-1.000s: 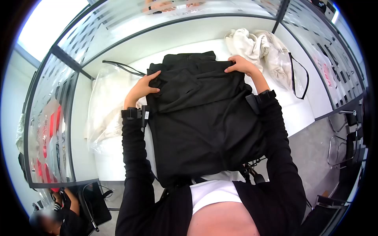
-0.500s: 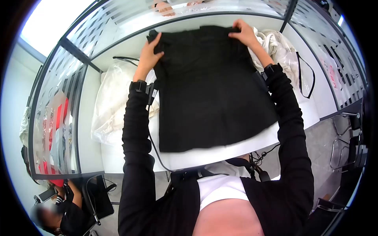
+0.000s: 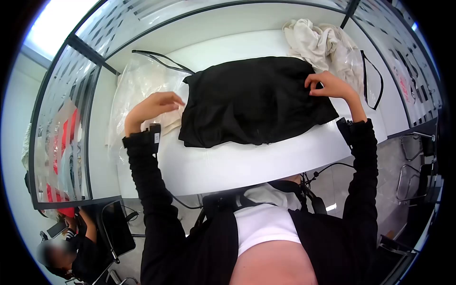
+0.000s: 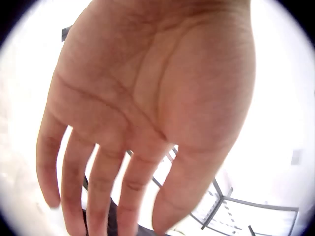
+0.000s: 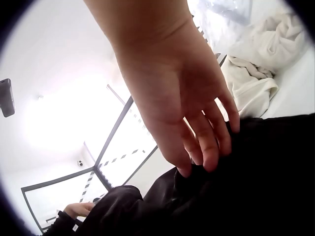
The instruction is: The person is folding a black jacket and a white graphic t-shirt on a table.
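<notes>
Black garment (image 3: pixel 247 102), one: on the tabletop (image 3: pixel 228 166), between the hands. Left hand (image 3: pixel 154 107): fingers spread, just beside the garment. Right hand (image 3: pixel 332 85): fingers bent, fingertips touching the garment; whether pinching, cannot tell. Cream cloth (image 3: pixel 308 42): beyond the right hand.

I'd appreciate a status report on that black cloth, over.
Left hand open, off the black cloth. Right hand at its right end. Cloth rumpled on table, plastic bag to its left.
</notes>
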The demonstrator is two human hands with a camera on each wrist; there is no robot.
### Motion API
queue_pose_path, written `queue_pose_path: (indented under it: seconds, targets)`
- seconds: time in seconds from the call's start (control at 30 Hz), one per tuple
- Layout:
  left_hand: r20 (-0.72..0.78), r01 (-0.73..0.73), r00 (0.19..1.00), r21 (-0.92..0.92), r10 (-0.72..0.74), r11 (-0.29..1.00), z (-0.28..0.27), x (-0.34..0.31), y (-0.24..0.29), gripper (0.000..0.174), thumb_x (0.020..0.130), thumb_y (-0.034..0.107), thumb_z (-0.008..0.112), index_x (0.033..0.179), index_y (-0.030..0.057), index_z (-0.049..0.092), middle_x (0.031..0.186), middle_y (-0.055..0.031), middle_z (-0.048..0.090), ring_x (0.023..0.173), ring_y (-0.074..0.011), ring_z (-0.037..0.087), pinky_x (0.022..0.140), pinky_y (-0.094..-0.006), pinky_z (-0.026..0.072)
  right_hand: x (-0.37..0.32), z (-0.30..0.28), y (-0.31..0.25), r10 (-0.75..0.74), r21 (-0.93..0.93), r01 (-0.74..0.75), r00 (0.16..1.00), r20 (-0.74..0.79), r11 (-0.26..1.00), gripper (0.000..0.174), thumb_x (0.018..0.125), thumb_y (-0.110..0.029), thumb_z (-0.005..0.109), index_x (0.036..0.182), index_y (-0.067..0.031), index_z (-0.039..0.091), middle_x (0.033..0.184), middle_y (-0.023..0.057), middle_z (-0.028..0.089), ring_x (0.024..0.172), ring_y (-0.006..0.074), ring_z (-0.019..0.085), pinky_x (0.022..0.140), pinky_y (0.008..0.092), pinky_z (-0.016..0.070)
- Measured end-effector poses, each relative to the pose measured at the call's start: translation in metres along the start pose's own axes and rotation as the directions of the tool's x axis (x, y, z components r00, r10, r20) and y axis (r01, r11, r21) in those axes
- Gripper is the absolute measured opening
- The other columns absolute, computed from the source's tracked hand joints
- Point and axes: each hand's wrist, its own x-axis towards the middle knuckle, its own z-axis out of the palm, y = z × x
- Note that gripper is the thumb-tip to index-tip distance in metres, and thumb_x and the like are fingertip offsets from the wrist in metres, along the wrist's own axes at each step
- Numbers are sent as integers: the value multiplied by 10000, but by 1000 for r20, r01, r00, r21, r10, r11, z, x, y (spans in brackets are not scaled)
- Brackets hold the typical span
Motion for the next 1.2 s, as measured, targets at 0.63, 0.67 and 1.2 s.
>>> queue_pose_path:
  seconds: [0.63, 0.67, 1.2]
  targets:
    - [-460, -46, 872, 264, 167, 964, 34, 63, 35, 408, 757, 188, 667, 1139, 117, 542, 1046, -111, 530, 938, -250, 539, 822, -329, 439, 29, 42, -28, -273, 400, 274, 960, -61, 875, 682, 654, -136, 726, 1267, -73, 436, 984, 65, 538, 797, 152, 528, 739, 259, 439]
    - [-384, -112, 906, 188, 178, 976, 39, 58, 54, 366, 766, 144, 646, 1120, 112, 557, 1044, -70, 525, 946, -199, 525, 842, -332, 423, 27, 42, -32, -258, 439, 262, 964, -71, 859, 667, 661, -136, 717, 1265, -75, 440, 968, 60, 534, 794, 152, 522, 740, 260, 434]
    - [-183, -28, 978, 339, 95, 940, 90, 57, 105, 192, 746, 154, 659, 729, -15, 572, 554, -99, 485, 522, -218, 471, 512, -310, 385, 12, 60, -53, -275, 207, 360, 896, -349, 910, 200, 652, -76, 703, 617, -17, 514, 762, 32, 547, 628, 126, 472, 554, 235, 348]
